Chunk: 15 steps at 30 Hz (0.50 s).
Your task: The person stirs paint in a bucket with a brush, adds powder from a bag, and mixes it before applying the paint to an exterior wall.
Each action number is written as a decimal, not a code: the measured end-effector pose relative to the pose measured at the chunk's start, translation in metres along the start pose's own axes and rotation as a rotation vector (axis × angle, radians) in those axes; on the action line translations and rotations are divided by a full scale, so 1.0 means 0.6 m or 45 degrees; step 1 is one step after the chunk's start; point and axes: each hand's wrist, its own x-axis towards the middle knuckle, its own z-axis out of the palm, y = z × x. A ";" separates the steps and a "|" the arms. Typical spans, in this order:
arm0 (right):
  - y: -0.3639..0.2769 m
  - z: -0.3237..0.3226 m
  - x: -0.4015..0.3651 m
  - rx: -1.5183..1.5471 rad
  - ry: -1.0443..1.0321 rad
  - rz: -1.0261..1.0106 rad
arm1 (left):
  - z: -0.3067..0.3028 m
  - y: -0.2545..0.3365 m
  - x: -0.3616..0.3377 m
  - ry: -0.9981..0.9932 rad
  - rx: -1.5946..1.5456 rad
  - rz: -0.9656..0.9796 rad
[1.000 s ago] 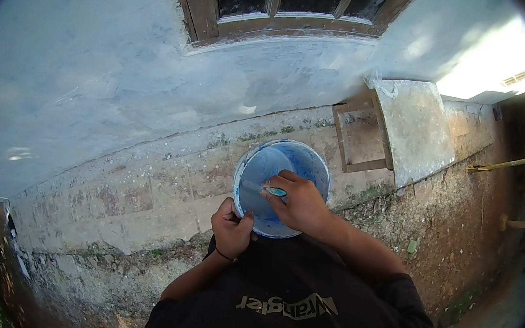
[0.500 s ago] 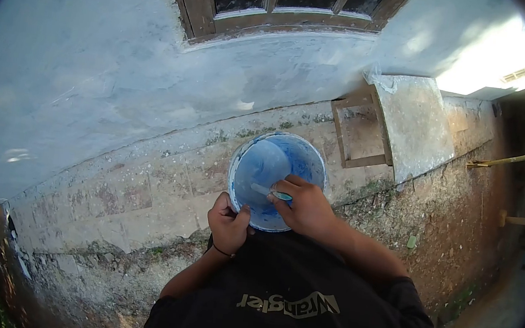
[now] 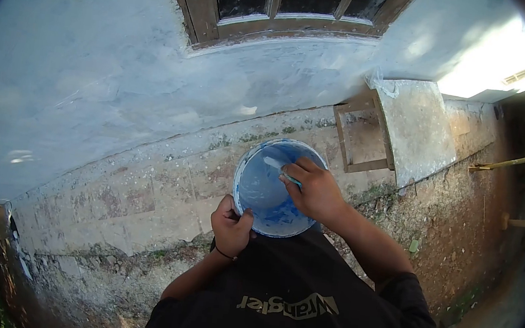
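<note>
A round bucket (image 3: 268, 220), smeared inside with blue and white paint, is held in front of my body with its mouth facing up. My left hand (image 3: 232, 229) grips its near left rim, thumb at the edge. Over the bucket's right side, my right hand (image 3: 315, 190) is closed round a slim tool (image 3: 273, 163) with a pale end and a teal handle. That pale end points left, inside the bucket's mouth. My fingers cover much of the tool, so its exact kind does not show.
A pale blue painted wall (image 3: 104, 66) rises ahead, with a brown wooden window frame (image 3: 246, 29). Below it runs a worn tiled ledge (image 3: 120, 202). A wooden frame (image 3: 367, 164) and a pale board (image 3: 414, 130) lie to the right. Rough ground (image 3: 445, 226) slopes beyond.
My right hand has moved up and slightly right, swinging the tool's pale end toward the bucket's far side. The bucket has shifted slightly right and down; my left hand still grips its rim.
</note>
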 end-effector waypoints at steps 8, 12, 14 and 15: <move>-0.024 0.028 -0.038 0.283 -0.090 0.083 | -0.004 0.004 0.002 0.037 -0.071 -0.050; -0.023 -0.006 -0.041 0.235 -0.001 0.183 | -0.001 0.006 0.001 0.038 -0.045 -0.063; -0.017 -0.007 -0.035 0.149 0.088 0.167 | 0.000 0.005 -0.001 0.028 -0.047 -0.044; -0.014 -0.004 -0.031 0.070 0.172 0.152 | 0.002 0.006 -0.002 0.020 -0.046 -0.043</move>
